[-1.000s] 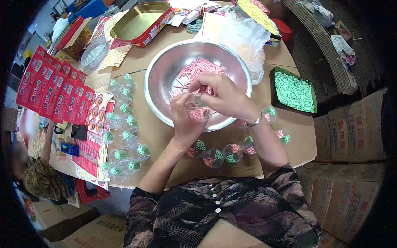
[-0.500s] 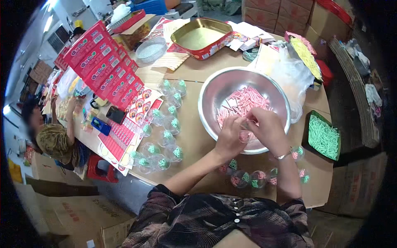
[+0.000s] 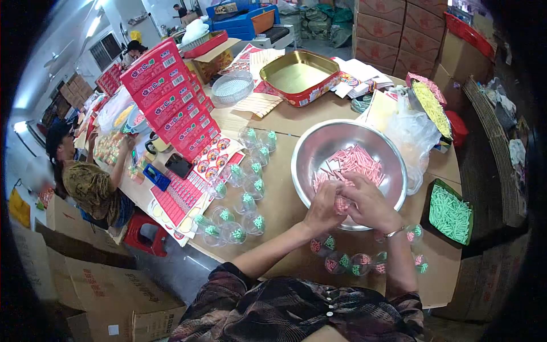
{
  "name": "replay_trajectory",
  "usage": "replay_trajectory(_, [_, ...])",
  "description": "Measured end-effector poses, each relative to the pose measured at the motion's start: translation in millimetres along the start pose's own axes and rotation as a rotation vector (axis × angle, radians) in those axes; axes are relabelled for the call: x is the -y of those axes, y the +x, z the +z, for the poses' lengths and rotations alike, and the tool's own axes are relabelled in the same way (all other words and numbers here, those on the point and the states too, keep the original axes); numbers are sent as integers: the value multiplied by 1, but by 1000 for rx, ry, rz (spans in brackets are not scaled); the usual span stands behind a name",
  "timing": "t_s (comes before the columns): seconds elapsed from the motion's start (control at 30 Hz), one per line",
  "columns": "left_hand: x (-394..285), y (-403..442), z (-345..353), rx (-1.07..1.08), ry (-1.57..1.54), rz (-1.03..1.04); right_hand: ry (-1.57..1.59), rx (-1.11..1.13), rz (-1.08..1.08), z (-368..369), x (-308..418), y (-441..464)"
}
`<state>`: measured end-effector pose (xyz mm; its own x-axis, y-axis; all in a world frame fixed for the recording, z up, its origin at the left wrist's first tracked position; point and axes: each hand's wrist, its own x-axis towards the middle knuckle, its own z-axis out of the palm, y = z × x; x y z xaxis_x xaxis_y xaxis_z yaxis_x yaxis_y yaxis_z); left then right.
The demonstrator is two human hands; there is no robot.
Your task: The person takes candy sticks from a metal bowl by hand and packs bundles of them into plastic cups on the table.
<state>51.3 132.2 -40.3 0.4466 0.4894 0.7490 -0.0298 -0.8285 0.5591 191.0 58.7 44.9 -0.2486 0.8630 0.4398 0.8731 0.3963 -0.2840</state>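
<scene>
Both my hands are over the near part of a large steel bowl (image 3: 317, 143) that holds a heap of thin pink sticks (image 3: 356, 161). Between them is a small clear plastic cup (image 3: 342, 206) with pink sticks inside. My left hand (image 3: 325, 208) is wrapped around its left side, and my right hand (image 3: 370, 206) closes on it from the right. Fingers hide much of the cup. Below the bowl stand several clear cups with pink and green sticks (image 3: 360, 264), partly behind my right forearm. Left of the bowl are several clear cups with green sticks (image 3: 233, 232).
A dark tray of green sticks (image 3: 450, 214) lies at the right. Stacked red boxes (image 3: 176, 108), printed sheets (image 3: 181, 199), a gold-lined red tin (image 3: 299, 74) and a plastic bag (image 3: 413, 137) surround the work area. Another person (image 3: 85, 179) sits at the far left.
The camera view has shifted, so the table appears lower and further right. My hands have drawn closer together around the cup, still over the bowl's near side.
</scene>
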Motion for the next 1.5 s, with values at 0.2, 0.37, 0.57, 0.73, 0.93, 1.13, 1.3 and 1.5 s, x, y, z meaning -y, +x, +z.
replay_trajectory(0.2, [-9,2,3,-25,-88,51,171,78,18,-16,-2,-9])
replay_trajectory(0.37, [-5,-4,4,-27,-154,-58,346,55,76,-42,7,-14])
replay_trajectory(0.57, [-15,2,-6,-59,-72,-72,362,-322,-22,-36,19,-12])
replay_trajectory(0.73, [-19,1,-5,-44,-94,-87,280,-322,-39,-24,26,-8])
replay_trajectory(0.93, [-24,-1,-8,-38,-55,-167,125,-288,-106,-13,30,-3])
replay_trajectory(1.13, [-33,-4,-21,-45,-76,-312,-75,-344,-4,-8,34,-14])
replay_trajectory(1.3, [-28,-57,-64,-92,182,-356,50,-280,197,-16,4,-56])
replay_trajectory(1.5, [-10,-126,-65,43,-117,-780,165,60,527,23,-33,-73])
